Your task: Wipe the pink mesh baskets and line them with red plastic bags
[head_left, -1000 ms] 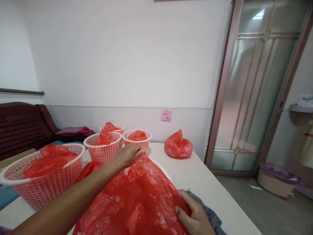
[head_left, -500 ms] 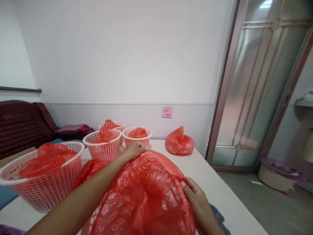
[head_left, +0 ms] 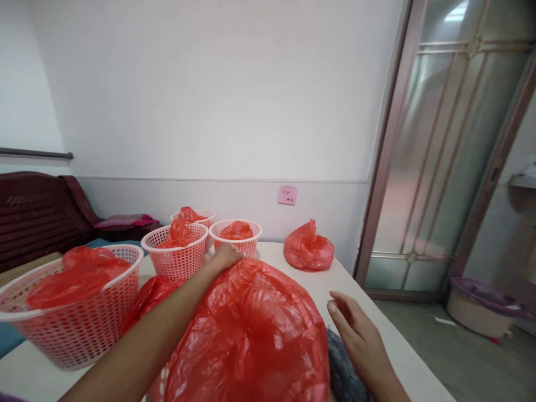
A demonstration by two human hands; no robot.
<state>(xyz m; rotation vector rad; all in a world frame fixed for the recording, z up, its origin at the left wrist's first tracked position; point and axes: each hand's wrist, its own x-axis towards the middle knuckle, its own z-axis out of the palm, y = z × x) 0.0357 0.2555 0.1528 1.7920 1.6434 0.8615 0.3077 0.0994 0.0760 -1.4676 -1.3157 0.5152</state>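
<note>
A large red plastic bag [head_left: 255,329] fills the near middle of the table, draped over a basket whose holes show at its lower left. My left hand [head_left: 227,255] is closed on the bag's far rim, fingers curled over the edge. To the right of the bag, my right hand [head_left: 358,329] is held in the air with fingers apart and nothing in it. Beneath that hand lies a dark grey, fuzzy-looking item [head_left: 345,368], partly hidden. Another piece of red plastic [head_left: 153,296] is bunched behind my left forearm.
Several pink perforated baskets holding red bags stand at the left and back, the nearest basket [head_left: 84,329] at far left. A gathered red bag [head_left: 309,248] sits at the table's far right. A pink note [head_left: 287,195] is on the wall. A tub [head_left: 481,310] stands on the floor.
My right hand has let go of the bag's right edge and moved right, away from it. My left hand keeps its place on the far rim. The bag's right side has settled downward.
</note>
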